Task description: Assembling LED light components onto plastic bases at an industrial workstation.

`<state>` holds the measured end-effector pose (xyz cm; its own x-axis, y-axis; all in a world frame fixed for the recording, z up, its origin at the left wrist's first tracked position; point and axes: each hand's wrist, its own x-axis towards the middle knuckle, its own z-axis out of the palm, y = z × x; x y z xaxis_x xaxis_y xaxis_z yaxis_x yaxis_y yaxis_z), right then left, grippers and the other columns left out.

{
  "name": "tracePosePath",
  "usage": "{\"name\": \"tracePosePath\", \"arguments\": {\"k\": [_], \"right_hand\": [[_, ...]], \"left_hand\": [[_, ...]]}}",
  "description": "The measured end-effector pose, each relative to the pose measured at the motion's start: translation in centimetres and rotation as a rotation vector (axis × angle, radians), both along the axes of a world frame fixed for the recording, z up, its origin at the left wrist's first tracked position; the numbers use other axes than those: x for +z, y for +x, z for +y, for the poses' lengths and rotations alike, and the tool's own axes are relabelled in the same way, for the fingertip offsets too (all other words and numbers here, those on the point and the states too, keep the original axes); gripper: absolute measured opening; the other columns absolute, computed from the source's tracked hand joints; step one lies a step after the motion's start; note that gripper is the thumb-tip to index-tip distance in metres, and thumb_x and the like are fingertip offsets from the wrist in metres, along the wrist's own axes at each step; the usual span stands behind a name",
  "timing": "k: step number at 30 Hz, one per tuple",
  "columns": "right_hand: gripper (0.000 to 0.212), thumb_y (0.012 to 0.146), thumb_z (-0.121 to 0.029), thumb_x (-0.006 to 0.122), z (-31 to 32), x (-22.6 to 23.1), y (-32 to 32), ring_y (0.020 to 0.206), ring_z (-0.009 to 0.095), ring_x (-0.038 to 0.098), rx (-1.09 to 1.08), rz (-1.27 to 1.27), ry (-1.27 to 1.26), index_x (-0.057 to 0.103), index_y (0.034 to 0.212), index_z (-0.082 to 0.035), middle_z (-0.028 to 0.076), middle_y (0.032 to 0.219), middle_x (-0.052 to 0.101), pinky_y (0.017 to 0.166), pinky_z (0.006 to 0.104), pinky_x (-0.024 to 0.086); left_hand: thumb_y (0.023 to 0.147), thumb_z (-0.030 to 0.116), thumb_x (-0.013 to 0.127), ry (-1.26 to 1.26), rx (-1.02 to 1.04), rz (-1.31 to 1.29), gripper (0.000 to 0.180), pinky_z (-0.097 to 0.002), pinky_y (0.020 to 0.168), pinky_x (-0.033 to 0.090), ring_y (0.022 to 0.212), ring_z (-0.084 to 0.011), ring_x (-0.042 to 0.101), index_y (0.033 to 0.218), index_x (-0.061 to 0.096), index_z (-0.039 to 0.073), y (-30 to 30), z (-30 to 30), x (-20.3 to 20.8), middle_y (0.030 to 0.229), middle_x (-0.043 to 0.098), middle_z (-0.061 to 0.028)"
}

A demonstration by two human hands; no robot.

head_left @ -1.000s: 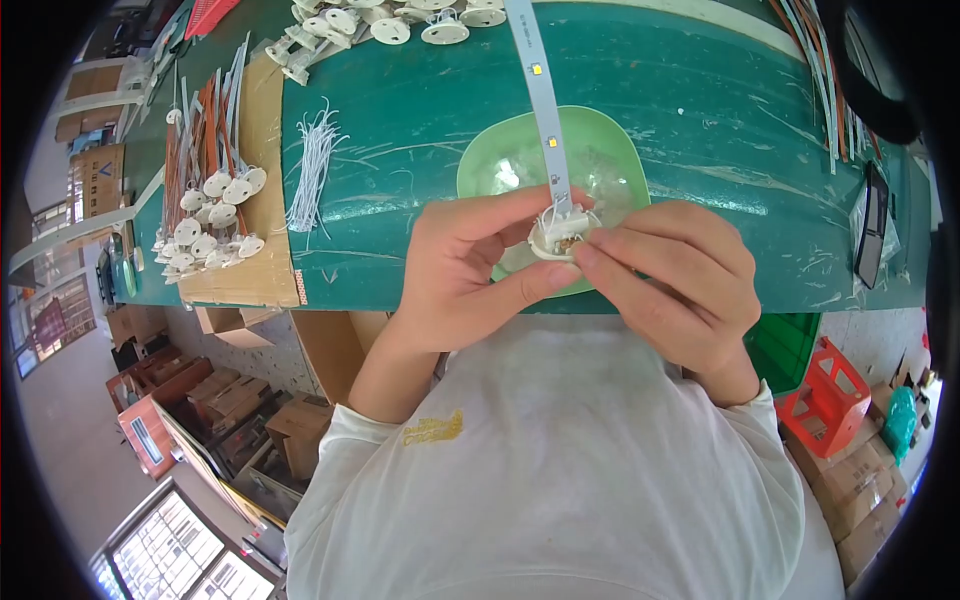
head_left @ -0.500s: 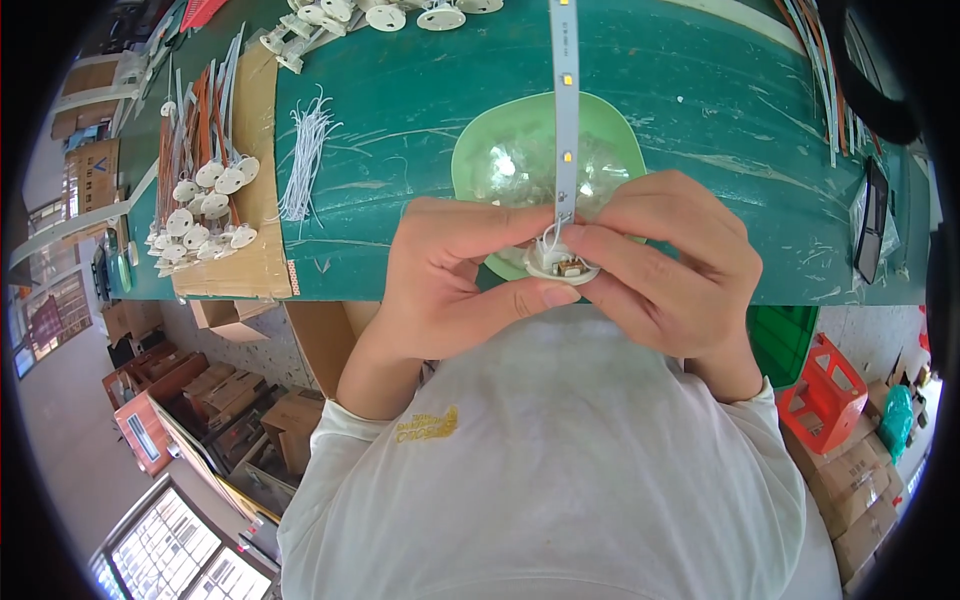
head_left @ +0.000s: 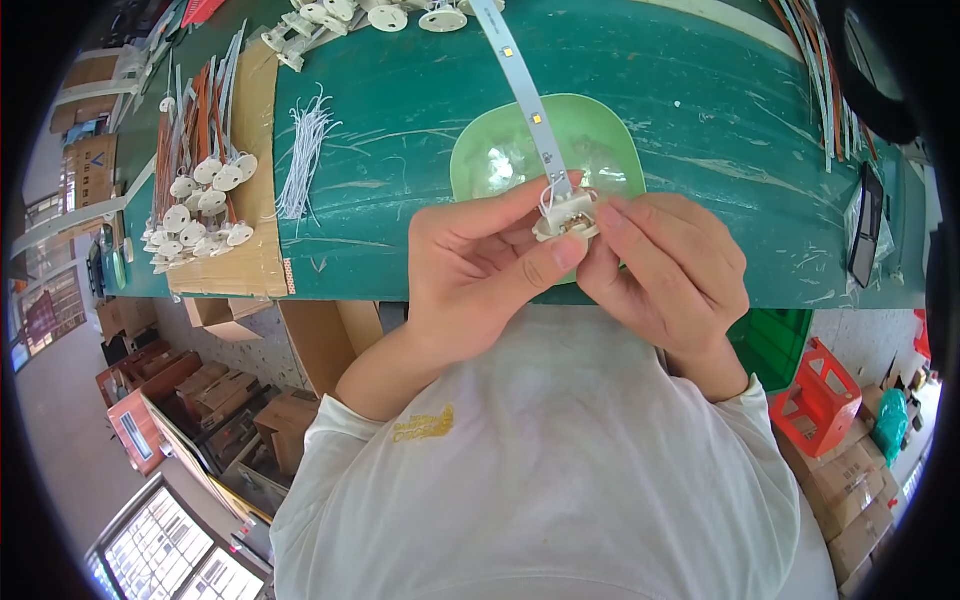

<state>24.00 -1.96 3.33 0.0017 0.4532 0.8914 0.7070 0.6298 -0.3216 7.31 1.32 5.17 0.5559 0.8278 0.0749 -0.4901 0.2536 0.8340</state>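
My left hand is closed, with thumb and index finger gripping a round white lamp base that carries small electronic parts. A long, narrow LED strip with small yellow chips rises from the base, leaning to the left. Thin white wires loop where strip and base meet. The fingers of my right hand are pinched together against the right edge of the base; whether they also grip a wire is hidden. Behind both hands stands a light green bowl with clear, shiny pieces in it.
On the green table, a bundle of white wires lies left of the bowl. Farther left, several finished strips with white round bases rest on cardboard. More bases lie at the back. A black phone-like object is at right.
The LED strip has tilted from nearly upright to leaning left. The base has turned and risen slightly, showing its inner parts more. My right fingers have shifted to its right edge.
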Motion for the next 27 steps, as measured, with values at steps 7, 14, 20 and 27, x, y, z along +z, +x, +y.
{"name": "tracePosePath", "arguments": {"k": [7, 14, 20, 27], "right_hand": [[0.025, 0.069, -0.003, 0.080, -0.4, 0.3, 0.0, 0.065, 0.023, 0.067, 0.038, 0.009, -0.034, 0.070, 0.092, 0.001, 0.011, 0.087, 0.068, 0.053, 0.0279, 0.054], [0.025, 0.068, -0.002, 0.080, -0.1, 0.8, -0.2, 0.066, 0.023, 0.067, 0.050, 0.004, -0.049, 0.070, 0.091, 0.002, 0.011, 0.087, 0.068, 0.054, 0.0280, 0.054], [0.024, 0.063, 0.004, 0.077, 0.6, 0.8, 1.3, 0.065, 0.024, 0.065, 0.237, -0.015, -0.045, 0.070, 0.086, 0.006, 0.014, 0.086, 0.068, 0.054, 0.0282, 0.055], [0.028, 0.062, 0.005, 0.081, -0.7, 1.1, 0.7, 0.066, 0.026, 0.067, 0.169, 0.054, -0.092, 0.068, 0.087, 0.003, 0.013, 0.083, 0.067, 0.054, 0.0308, 0.055]], "left_hand": [[0.091, -0.004, 0.062, -0.065, -0.056, 0.044, 0.038, -0.0305, 0.089, 0.054, 0.105, -0.0194, 0.064, 0.128, 0.056, -0.007, -0.7, -0.2, -0.1, 0.116, 0.066, -0.0162], [0.090, -0.004, 0.063, -0.170, -0.068, 0.010, 0.038, -0.0322, 0.091, 0.053, 0.105, -0.0205, 0.064, 0.127, 0.057, -0.007, -1.0, 0.1, 0.0, 0.116, 0.066, -0.0166], [0.089, -0.003, 0.064, -0.224, -0.122, -0.003, 0.038, -0.0333, 0.092, 0.053, 0.107, -0.0220, 0.063, 0.126, 0.057, -0.007, -1.0, 0.5, -0.1, 0.115, 0.066, -0.0166], [0.090, -0.001, 0.061, -0.151, -0.126, 0.049, 0.039, -0.0397, 0.095, 0.051, 0.110, -0.0266, 0.063, 0.128, 0.055, -0.009, -0.9, 0.1, 0.0, 0.118, 0.064, -0.0206]]}}
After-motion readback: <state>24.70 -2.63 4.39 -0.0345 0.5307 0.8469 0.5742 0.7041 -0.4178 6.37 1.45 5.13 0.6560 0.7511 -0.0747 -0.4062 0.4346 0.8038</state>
